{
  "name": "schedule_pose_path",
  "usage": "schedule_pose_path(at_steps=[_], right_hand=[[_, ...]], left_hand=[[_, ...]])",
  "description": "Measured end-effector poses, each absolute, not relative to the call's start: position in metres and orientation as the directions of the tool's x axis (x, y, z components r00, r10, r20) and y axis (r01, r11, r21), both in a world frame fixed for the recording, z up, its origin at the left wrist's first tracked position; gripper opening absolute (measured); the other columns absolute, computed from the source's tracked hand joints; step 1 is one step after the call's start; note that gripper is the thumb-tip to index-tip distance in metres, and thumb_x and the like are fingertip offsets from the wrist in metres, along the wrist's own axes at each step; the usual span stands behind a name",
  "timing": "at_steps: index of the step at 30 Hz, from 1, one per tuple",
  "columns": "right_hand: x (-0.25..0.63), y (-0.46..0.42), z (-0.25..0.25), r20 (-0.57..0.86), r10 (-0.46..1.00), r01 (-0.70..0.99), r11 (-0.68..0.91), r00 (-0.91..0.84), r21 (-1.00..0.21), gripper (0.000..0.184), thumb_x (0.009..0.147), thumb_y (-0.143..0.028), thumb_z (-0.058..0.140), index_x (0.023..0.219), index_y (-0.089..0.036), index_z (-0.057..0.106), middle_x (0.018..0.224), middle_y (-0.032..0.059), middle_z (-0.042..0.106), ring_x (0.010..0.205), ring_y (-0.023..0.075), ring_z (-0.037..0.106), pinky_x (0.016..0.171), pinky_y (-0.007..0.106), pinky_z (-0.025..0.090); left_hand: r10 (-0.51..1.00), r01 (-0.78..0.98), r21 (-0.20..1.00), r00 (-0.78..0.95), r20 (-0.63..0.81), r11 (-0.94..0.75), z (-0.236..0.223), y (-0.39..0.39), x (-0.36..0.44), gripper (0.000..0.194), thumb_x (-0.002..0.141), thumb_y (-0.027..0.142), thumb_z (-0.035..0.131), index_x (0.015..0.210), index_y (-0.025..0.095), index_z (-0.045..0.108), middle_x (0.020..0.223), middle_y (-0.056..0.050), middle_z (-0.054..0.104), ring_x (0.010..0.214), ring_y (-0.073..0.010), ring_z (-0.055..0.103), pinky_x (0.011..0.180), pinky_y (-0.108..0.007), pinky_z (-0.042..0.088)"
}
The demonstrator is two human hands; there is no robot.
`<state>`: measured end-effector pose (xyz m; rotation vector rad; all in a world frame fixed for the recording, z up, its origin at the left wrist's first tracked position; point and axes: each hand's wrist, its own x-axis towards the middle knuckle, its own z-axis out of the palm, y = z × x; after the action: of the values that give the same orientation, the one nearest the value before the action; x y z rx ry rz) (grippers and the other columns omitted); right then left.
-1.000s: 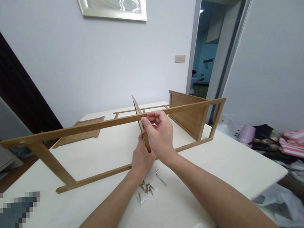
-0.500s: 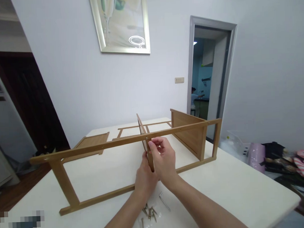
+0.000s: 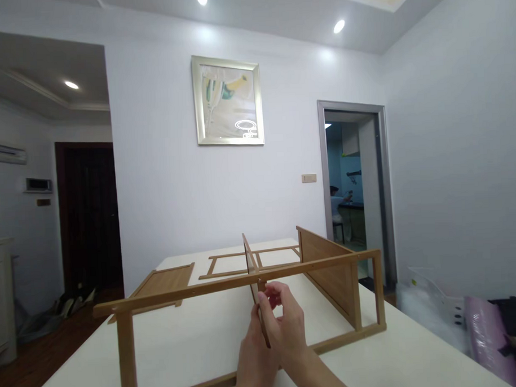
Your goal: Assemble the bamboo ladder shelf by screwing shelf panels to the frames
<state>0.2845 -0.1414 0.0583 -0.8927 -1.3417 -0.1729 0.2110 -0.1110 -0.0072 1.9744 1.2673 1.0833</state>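
A wooden side frame [image 3: 185, 290] stands on its long edge across the white table [image 3: 195, 337]. Behind its middle, a narrow wooden shelf panel [image 3: 250, 259] stands upright and meets the top rail. My left hand [image 3: 256, 354] is wrapped round the near edge of this panel, low down. Just under the rail, my right hand [image 3: 288, 322] has its thumb and fingers pinched together beside the joint. Whatever it holds there is too small or hidden to make out. To the right, a wider wooden panel [image 3: 328, 278] stands against the same frame.
Another wooden frame [image 3: 230, 256] lies flat at the back of the table, and a loose panel [image 3: 163, 284] lies at the left. Past the right edge are a clear plastic bin [image 3: 435, 300] and a purple wrapped roll [image 3: 485, 338]. A person [image 3: 337, 205] sits beyond the doorway.
My view has tilted upward, so the bag of screws and the hex key on the table are out of sight. Both hands stay at the same joint.
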Motion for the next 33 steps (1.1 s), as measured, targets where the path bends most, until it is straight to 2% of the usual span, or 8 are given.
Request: schedule_pose_path(at_steps=[3,5,10,15,21,26,33], right_hand=[[0.294,-0.138,0.041,0.931,0.319,0.679,0.646,0.175,-0.349,0.014,0.090,-0.023,0.058,0.104,-0.021,0.054,0.077,-0.0001,0.061,0.061,0.0139,0.056,0.059,0.028,0.051],[0.301,-0.136,0.032,0.951,0.291,0.722,0.637,0.100,-0.271,0.019,0.090,-0.022,0.057,0.109,-0.020,0.052,0.077,0.0006,0.060,0.062,0.0146,0.056,0.059,0.029,0.051],[0.307,-0.137,0.029,0.972,0.235,0.752,0.642,-0.011,-0.147,0.023,0.091,-0.020,0.055,0.113,-0.018,0.050,0.081,0.0030,0.059,0.069,0.0164,0.058,0.059,0.029,0.050],[0.310,-0.139,0.037,0.987,0.154,0.769,0.636,-0.039,-0.069,0.023,0.091,-0.017,0.054,0.114,-0.017,0.049,0.085,0.0060,0.060,0.076,0.0188,0.060,0.061,0.031,0.052],[0.314,-0.141,0.046,0.994,0.109,0.791,0.608,0.004,-0.070,0.017,0.093,-0.018,0.052,0.111,-0.018,0.053,0.085,0.0052,0.062,0.075,0.0179,0.061,0.061,0.030,0.052],[0.307,-0.141,0.058,0.995,0.080,0.790,0.604,0.066,-0.101,0.021,0.092,-0.017,0.056,0.113,-0.019,0.056,0.088,0.0060,0.064,0.082,0.0188,0.063,0.067,0.031,0.054],[0.293,-0.139,0.073,0.993,0.095,0.761,0.638,0.073,-0.117,0.017,0.091,-0.013,0.055,0.106,-0.020,0.061,0.085,0.0052,0.063,0.077,0.0174,0.061,0.067,0.031,0.054]], left_hand=[[0.910,0.475,0.777,0.240,0.338,-0.413,-0.006,-0.112,0.212,0.052,0.087,0.030,0.054,0.136,0.020,0.040,0.130,-0.012,0.063,0.106,-0.0229,0.067,0.084,-0.027,0.048],[0.917,0.504,0.766,0.228,0.328,-0.400,-0.007,-0.113,0.212,0.044,0.088,0.028,0.052,0.130,0.019,0.044,0.124,-0.012,0.066,0.105,-0.0233,0.067,0.084,-0.027,0.047],[0.913,0.514,0.755,0.204,0.352,-0.407,-0.005,-0.121,0.212,0.037,0.091,0.028,0.045,0.127,0.018,0.043,0.112,-0.013,0.071,0.096,-0.0225,0.069,0.082,-0.028,0.047],[0.924,0.501,0.777,0.182,0.335,-0.381,-0.005,-0.127,0.211,0.038,0.089,0.033,0.049,0.124,0.018,0.042,0.104,-0.012,0.072,0.091,-0.0237,0.071,0.074,-0.027,0.048],[0.946,0.578,0.750,0.183,0.266,-0.322,-0.010,-0.121,0.211,0.047,0.082,0.025,0.055,0.127,0.017,0.044,0.106,-0.010,0.071,0.100,-0.0237,0.069,0.080,-0.026,0.048],[0.949,0.595,0.739,0.190,0.253,-0.316,-0.007,-0.123,0.213,0.049,0.082,0.023,0.055,0.129,0.017,0.046,0.108,-0.011,0.071,0.102,-0.0241,0.068,0.084,-0.026,0.047],[0.937,0.602,0.718,0.239,0.256,-0.349,0.001,-0.128,0.212,0.044,0.085,0.024,0.052,0.129,0.018,0.050,0.106,-0.011,0.074,0.102,-0.0253,0.068,0.089,-0.028,0.047]])
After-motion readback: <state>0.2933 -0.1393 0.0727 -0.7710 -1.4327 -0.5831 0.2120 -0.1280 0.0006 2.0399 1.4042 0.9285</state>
